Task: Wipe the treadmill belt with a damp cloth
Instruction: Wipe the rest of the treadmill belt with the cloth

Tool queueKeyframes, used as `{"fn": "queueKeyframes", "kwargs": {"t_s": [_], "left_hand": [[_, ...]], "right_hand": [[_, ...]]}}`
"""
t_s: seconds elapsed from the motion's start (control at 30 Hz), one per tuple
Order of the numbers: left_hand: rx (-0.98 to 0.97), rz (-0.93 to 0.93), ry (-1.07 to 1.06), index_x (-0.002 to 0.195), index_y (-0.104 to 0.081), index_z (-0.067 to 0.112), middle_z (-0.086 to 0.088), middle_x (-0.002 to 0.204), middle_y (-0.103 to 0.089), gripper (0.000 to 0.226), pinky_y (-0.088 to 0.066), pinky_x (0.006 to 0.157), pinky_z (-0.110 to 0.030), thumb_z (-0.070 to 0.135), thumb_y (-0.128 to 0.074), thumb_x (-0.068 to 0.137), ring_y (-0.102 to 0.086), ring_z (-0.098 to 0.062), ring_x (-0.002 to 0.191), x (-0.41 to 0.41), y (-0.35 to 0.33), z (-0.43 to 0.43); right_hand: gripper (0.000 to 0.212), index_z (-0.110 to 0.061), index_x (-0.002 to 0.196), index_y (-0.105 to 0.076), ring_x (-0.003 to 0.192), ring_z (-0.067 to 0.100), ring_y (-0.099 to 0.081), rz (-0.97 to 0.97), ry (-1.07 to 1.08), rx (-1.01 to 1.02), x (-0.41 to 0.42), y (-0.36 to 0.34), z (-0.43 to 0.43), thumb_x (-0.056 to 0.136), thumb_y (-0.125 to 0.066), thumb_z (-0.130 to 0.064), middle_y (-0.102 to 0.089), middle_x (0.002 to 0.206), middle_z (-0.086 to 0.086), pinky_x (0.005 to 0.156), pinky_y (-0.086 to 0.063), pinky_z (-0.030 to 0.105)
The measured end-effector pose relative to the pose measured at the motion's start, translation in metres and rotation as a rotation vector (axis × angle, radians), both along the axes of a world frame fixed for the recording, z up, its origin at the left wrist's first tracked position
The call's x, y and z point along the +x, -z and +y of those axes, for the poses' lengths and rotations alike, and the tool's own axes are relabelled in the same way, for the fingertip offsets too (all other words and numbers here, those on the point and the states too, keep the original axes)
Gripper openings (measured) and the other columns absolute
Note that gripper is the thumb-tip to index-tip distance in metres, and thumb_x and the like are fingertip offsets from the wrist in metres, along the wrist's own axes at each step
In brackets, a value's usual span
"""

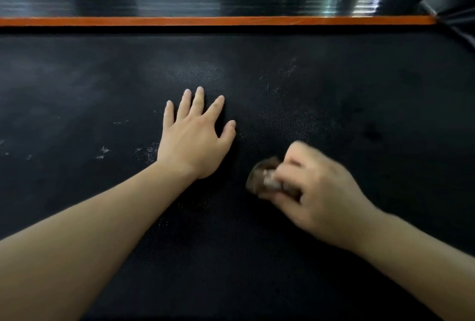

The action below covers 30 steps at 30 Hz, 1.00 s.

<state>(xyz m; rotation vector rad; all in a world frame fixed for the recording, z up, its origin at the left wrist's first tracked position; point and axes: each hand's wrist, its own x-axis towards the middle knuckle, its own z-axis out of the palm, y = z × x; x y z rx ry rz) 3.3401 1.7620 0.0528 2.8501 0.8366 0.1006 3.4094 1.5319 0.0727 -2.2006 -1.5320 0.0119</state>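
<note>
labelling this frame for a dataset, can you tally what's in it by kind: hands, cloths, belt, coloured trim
hands: 2, the left hand flat on the belt and the right hand gripping the cloth
cloth: 1, brownish and blurred
belt: 1, black
orange strip: 1, along the belt's far edge
total: 5

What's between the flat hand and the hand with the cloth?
Just bare black belt, from left hand to the cloth in the right hand; head view.

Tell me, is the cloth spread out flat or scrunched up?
Scrunched up. The cloth is a small brownish wad gripped by the right hand, fingers curled, against the belt; it is too blurred to see folds.
</note>
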Motion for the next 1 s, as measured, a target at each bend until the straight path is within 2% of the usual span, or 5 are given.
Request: {"fn": "queueKeyframes", "kwargs": {"t_s": [0.4, 0.57, 0.77, 0.9, 1.0], "left_hand": [[-0.026, 0.045, -0.013, 0.160, -0.022, 0.031, -0.010, 0.170, -0.009, 0.064, 0.003, 0.125, -0.057, 0.058, -0.027, 0.103, 0.002, -0.028, 0.157, 0.002, -0.007, -0.004], [-0.157, -0.008, -0.054, 0.150, -0.040, 0.017, -0.020, 0.168, -0.013, 0.050, 0.003, 0.125, -0.055, 0.037, -0.040, 0.104, -0.001, -0.035, 0.156, 0.029, -0.017, -0.044], [-0.101, -0.026, -0.066, 0.158, -0.025, 0.023, -0.019, 0.169, -0.003, 0.060, 0.010, 0.122, -0.060, 0.048, -0.029, 0.104, 0.008, -0.036, 0.156, 0.046, -0.002, -0.084], [-0.090, -0.047, 0.046, 0.160, -0.023, 0.029, -0.014, 0.170, -0.003, 0.063, 0.010, 0.125, -0.053, 0.056, -0.027, 0.103, 0.009, -0.029, 0.157, 0.046, -0.002, -0.084], [-0.072, -0.059, 0.066, 0.159, -0.024, 0.030, -0.011, 0.171, -0.005, 0.064, 0.008, 0.125, -0.051, 0.057, -0.028, 0.101, 0.007, -0.027, 0.157, 0.047, -0.002, -0.084]], "right_hand": [[0.024, -0.025, 0.094, -0.069, 0.077, 0.014, -0.051, 0.063, 0.110, -0.110, -0.019, -0.012, -0.056, 0.082, -0.063, -0.046, -0.049, 0.091, -0.006, 0.063, -0.047, 0.030], [0.023, -0.021, 0.086, -0.065, 0.083, 0.026, -0.054, -0.018, 0.593, -0.009, 0.052, -0.005, -0.060, 0.087, -0.067, -0.044, -0.048, 0.089, 0.001, 0.066, -0.046, 0.035], [0.022, -0.023, 0.097, -0.071, 0.081, 0.021, -0.054, 0.011, 0.075, -0.060, 0.015, -0.007, -0.072, 0.086, -0.061, -0.040, -0.053, 0.092, 0.000, 0.070, -0.044, 0.031], [0.024, -0.020, 0.087, -0.065, 0.086, 0.033, -0.058, -0.043, 0.666, 0.000, 0.109, -0.004, -0.063, 0.087, -0.066, -0.044, -0.052, 0.091, 0.006, 0.067, -0.043, 0.034], [0.024, -0.020, 0.093, -0.067, 0.086, 0.029, -0.055, -0.084, 0.537, 0.024, 0.083, 0.005, -0.054, 0.088, -0.066, -0.043, -0.050, 0.094, 0.005, 0.067, -0.040, 0.031]]}}
